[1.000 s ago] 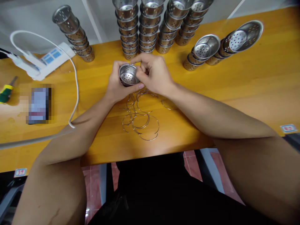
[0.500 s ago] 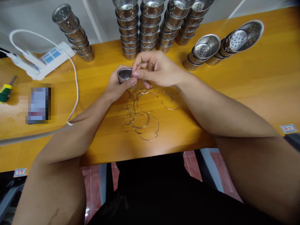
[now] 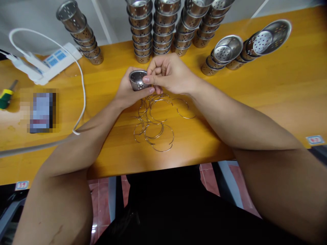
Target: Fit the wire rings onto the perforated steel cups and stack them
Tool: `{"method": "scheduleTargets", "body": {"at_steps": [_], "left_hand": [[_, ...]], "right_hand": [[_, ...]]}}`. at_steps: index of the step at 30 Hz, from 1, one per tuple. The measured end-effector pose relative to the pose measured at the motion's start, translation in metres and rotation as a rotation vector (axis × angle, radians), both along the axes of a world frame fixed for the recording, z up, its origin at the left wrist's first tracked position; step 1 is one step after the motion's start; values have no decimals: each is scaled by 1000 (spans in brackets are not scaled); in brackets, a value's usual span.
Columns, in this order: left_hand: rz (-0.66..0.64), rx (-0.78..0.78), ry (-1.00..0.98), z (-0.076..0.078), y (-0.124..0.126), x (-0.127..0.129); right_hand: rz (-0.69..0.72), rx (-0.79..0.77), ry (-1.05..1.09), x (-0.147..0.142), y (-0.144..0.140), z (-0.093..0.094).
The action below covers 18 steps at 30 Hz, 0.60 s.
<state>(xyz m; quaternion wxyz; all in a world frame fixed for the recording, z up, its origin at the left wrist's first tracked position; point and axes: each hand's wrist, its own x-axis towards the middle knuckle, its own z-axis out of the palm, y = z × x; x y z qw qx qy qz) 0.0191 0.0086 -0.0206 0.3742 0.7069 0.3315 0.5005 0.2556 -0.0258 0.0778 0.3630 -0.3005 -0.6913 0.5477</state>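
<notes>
A small perforated metal cup (image 3: 138, 85) is tilted so that its open mouth faces me. My left hand (image 3: 125, 90) is wrapped round its left side, with the thumb along the front. At the cup's right rim, my right hand (image 3: 168, 75) is closed in a pinch, thumb tip over the mouth and the other fingers curled. What lies between those fingertips is hidden. Just below both hands, several thin open wire rings (image 3: 158, 137) lie in a loose tangle on the wooden table (image 3: 122, 156).
Tall stacks of perforated cups (image 3: 141, 41) stand along the back, with another stack (image 3: 87, 42) at left. Leaning stacks (image 3: 227, 51) are at right. On the left are a power strip (image 3: 56, 61) with a white cable (image 3: 83, 85), a blurred-out phone (image 3: 42, 112) and a green-yellow screwdriver (image 3: 6, 97).
The cup has turned a little, showing more of its front wall. My left thumb has slid lower and to the right, while my right thumb sits further over the cup's mouth.
</notes>
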Motion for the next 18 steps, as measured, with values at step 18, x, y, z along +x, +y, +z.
{"method": "scheduleTargets", "body": {"at_steps": [18], "left_hand": [[-16,88,-5,-10,6,-5]], "right_hand": [[24,100,-5,0,4,-7]]}}
